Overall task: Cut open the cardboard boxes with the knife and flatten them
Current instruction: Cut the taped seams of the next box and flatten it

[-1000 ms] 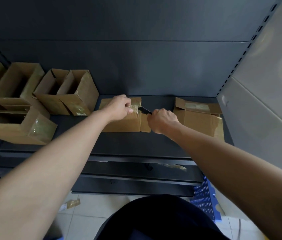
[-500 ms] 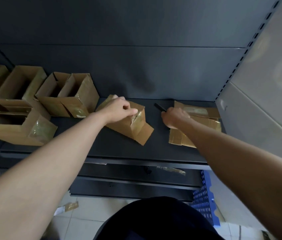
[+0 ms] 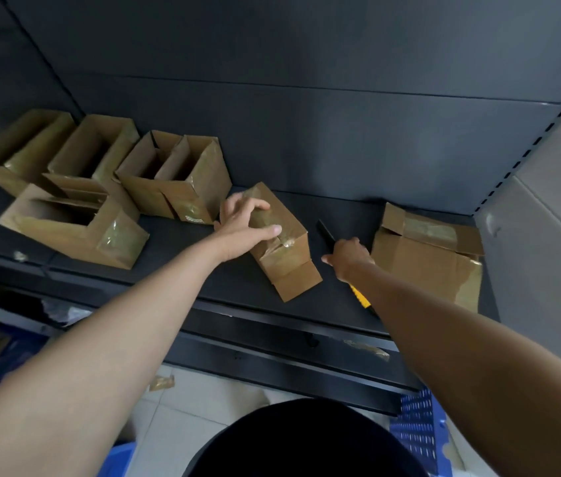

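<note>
A small taped cardboard box lies tilted on the dark shelf, one flap sticking out toward me. My left hand grips its upper end, thumb across the taped seam. The knife lies flat on the shelf to the right of the box, its black end pointing away and its yellow handle showing under my wrist. My right hand rests on the knife's middle with fingers curled over it. A flattened box lies further right.
Several opened, upright cardboard boxes crowd the left half of the shelf. A grey side panel closes the shelf on the right. Blue plastic crates and tape scraps are on the tiled floor below.
My right hand pulled the knife out of the box and moved right, bringing it down flat onto the shelf. My left hand turned the box and tipped it onto its side.
</note>
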The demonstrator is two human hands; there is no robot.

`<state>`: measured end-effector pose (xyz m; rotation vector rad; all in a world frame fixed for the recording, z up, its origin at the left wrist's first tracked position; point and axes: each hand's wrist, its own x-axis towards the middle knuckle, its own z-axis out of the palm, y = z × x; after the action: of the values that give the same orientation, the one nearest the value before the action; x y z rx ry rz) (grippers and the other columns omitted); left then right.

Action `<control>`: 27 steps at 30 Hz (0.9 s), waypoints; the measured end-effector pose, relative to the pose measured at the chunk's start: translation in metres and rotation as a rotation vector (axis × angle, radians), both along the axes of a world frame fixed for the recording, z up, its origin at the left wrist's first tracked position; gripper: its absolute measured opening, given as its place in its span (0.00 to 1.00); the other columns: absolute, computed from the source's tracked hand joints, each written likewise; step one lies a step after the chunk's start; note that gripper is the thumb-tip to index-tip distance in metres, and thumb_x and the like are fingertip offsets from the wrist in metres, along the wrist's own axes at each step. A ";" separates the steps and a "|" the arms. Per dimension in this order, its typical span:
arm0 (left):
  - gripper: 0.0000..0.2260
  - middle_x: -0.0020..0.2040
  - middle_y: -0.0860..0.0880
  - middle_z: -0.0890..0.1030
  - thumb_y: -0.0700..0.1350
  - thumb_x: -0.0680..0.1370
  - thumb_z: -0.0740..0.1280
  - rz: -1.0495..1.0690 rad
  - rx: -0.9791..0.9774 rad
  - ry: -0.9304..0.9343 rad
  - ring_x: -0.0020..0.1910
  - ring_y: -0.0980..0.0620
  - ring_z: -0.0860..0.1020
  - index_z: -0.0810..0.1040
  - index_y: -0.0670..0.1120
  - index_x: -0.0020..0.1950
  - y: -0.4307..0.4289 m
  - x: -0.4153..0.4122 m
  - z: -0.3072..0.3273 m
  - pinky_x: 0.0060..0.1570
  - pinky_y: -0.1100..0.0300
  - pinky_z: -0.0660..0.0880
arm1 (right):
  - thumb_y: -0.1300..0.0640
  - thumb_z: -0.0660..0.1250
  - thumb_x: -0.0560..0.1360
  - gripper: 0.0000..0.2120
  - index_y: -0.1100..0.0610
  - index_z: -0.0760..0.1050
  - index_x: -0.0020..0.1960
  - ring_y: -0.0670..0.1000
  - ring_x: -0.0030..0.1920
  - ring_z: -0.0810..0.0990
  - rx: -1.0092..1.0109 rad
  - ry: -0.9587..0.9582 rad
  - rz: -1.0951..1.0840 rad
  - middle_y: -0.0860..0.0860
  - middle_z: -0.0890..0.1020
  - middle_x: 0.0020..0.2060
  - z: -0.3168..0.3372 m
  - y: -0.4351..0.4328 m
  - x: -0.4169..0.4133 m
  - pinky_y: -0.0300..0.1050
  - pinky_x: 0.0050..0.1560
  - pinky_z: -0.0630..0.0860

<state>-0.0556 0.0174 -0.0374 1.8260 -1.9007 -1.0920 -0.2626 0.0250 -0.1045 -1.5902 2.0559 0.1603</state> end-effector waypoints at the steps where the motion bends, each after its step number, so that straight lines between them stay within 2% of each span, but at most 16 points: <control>1: 0.18 0.74 0.53 0.48 0.55 0.73 0.70 0.033 0.019 0.030 0.76 0.47 0.50 0.68 0.61 0.60 0.000 0.002 0.000 0.73 0.47 0.54 | 0.54 0.64 0.80 0.21 0.63 0.68 0.68 0.61 0.62 0.72 -0.006 0.001 0.018 0.61 0.69 0.63 -0.001 -0.002 0.001 0.52 0.58 0.74; 4: 0.21 0.74 0.50 0.50 0.49 0.73 0.71 0.099 0.056 0.103 0.73 0.46 0.57 0.67 0.59 0.62 -0.001 0.001 0.001 0.70 0.52 0.58 | 0.53 0.58 0.82 0.17 0.63 0.71 0.64 0.62 0.63 0.71 -0.107 -0.049 0.017 0.61 0.71 0.62 -0.001 -0.013 0.001 0.53 0.57 0.72; 7: 0.32 0.70 0.48 0.54 0.45 0.73 0.72 0.147 0.066 0.137 0.65 0.50 0.62 0.58 0.56 0.70 -0.001 -0.007 0.003 0.62 0.56 0.62 | 0.50 0.53 0.82 0.16 0.62 0.72 0.52 0.62 0.56 0.75 -0.296 -0.256 -0.034 0.62 0.76 0.53 0.020 -0.025 0.009 0.48 0.46 0.68; 8: 0.36 0.70 0.48 0.54 0.44 0.72 0.72 0.162 0.069 0.148 0.64 0.51 0.62 0.54 0.55 0.72 -0.002 -0.009 0.004 0.61 0.57 0.63 | 0.47 0.53 0.82 0.19 0.62 0.72 0.52 0.61 0.54 0.76 -0.332 -0.357 -0.045 0.61 0.77 0.51 0.032 -0.027 0.015 0.47 0.46 0.68; 10: 0.42 0.71 0.47 0.53 0.43 0.72 0.73 0.184 0.089 0.163 0.68 0.49 0.61 0.48 0.54 0.75 -0.005 -0.011 0.004 0.62 0.56 0.63 | 0.40 0.57 0.79 0.24 0.59 0.73 0.62 0.57 0.57 0.76 -0.296 -0.530 0.015 0.57 0.78 0.56 0.052 -0.029 0.031 0.49 0.53 0.73; 12: 0.47 0.73 0.46 0.52 0.42 0.71 0.74 0.207 0.121 0.186 0.70 0.47 0.60 0.44 0.54 0.77 -0.008 -0.011 0.005 0.66 0.54 0.63 | 0.40 0.64 0.76 0.28 0.56 0.69 0.69 0.55 0.59 0.76 -0.191 -0.507 0.145 0.54 0.76 0.61 0.061 -0.031 0.045 0.49 0.59 0.74; 14: 0.48 0.73 0.46 0.57 0.40 0.70 0.74 0.220 0.159 0.233 0.69 0.47 0.62 0.43 0.55 0.76 -0.010 -0.009 0.004 0.66 0.53 0.65 | 0.41 0.67 0.74 0.27 0.57 0.71 0.65 0.54 0.55 0.78 -0.162 -0.381 0.202 0.55 0.78 0.59 0.060 -0.038 0.053 0.47 0.54 0.76; 16: 0.46 0.66 0.48 0.66 0.37 0.71 0.73 0.223 0.180 0.285 0.63 0.49 0.67 0.45 0.55 0.76 -0.009 -0.007 0.004 0.60 0.56 0.69 | 0.42 0.66 0.74 0.27 0.59 0.71 0.65 0.54 0.52 0.78 -0.147 -0.280 0.203 0.57 0.78 0.58 0.059 -0.042 0.059 0.46 0.49 0.75; 17: 0.44 0.63 0.49 0.69 0.37 0.71 0.71 0.225 0.179 0.288 0.60 0.50 0.69 0.46 0.55 0.76 -0.009 -0.008 0.004 0.57 0.56 0.70 | 0.43 0.66 0.74 0.31 0.60 0.66 0.69 0.55 0.54 0.77 -0.145 -0.242 0.195 0.58 0.76 0.61 0.061 -0.044 0.062 0.47 0.50 0.75; 19: 0.40 0.58 0.49 0.72 0.37 0.71 0.69 0.236 0.148 0.264 0.56 0.49 0.72 0.49 0.54 0.75 -0.009 -0.010 0.003 0.55 0.56 0.73 | 0.43 0.67 0.73 0.44 0.57 0.47 0.78 0.60 0.62 0.73 -0.122 -0.218 0.156 0.60 0.66 0.69 0.069 -0.043 0.068 0.52 0.59 0.74; 20: 0.39 0.57 0.49 0.72 0.36 0.70 0.68 0.240 0.127 0.250 0.55 0.49 0.73 0.51 0.54 0.74 -0.010 -0.011 0.004 0.54 0.55 0.74 | 0.42 0.68 0.73 0.48 0.55 0.40 0.78 0.62 0.64 0.72 -0.113 -0.217 0.141 0.61 0.64 0.70 0.071 -0.044 0.070 0.55 0.60 0.74; 21: 0.38 0.57 0.50 0.72 0.36 0.70 0.68 0.244 0.107 0.232 0.55 0.49 0.73 0.52 0.54 0.74 -0.011 -0.012 0.004 0.54 0.54 0.74 | 0.41 0.68 0.72 0.49 0.54 0.39 0.78 0.62 0.64 0.73 -0.097 -0.203 0.130 0.61 0.63 0.70 0.073 -0.045 0.071 0.55 0.59 0.75; 23: 0.37 0.58 0.51 0.68 0.35 0.70 0.67 0.231 0.069 0.195 0.55 0.49 0.72 0.54 0.53 0.74 -0.013 -0.012 0.006 0.55 0.54 0.74 | 0.38 0.69 0.70 0.50 0.57 0.44 0.78 0.60 0.59 0.76 -0.055 -0.160 0.098 0.59 0.68 0.67 0.077 -0.046 0.073 0.52 0.53 0.79; 24: 0.37 0.58 0.51 0.67 0.33 0.70 0.67 0.208 0.047 0.174 0.54 0.50 0.71 0.56 0.53 0.74 -0.015 -0.011 0.006 0.54 0.55 0.74 | 0.37 0.70 0.69 0.48 0.59 0.51 0.77 0.59 0.55 0.79 -0.032 -0.166 0.064 0.58 0.73 0.61 0.077 -0.045 0.074 0.49 0.46 0.81; 26: 0.35 0.60 0.51 0.67 0.32 0.70 0.66 0.163 0.013 0.126 0.53 0.50 0.71 0.58 0.52 0.72 -0.017 -0.009 0.006 0.51 0.56 0.74 | 0.39 0.70 0.67 0.36 0.62 0.68 0.65 0.56 0.42 0.82 -0.020 -0.273 -0.020 0.54 0.78 0.48 0.078 -0.042 0.076 0.45 0.33 0.81; 27: 0.34 0.63 0.50 0.68 0.32 0.70 0.66 0.150 0.002 0.106 0.55 0.50 0.72 0.59 0.52 0.72 -0.019 -0.008 0.005 0.51 0.56 0.74 | 0.42 0.70 0.68 0.26 0.61 0.72 0.56 0.55 0.38 0.83 -0.022 -0.350 -0.062 0.54 0.79 0.44 0.078 -0.041 0.077 0.45 0.33 0.82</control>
<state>-0.0641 -0.0016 -0.0325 1.8393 -1.6756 -1.1162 -0.1855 -0.0163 -0.0265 -1.4468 1.8352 -0.1548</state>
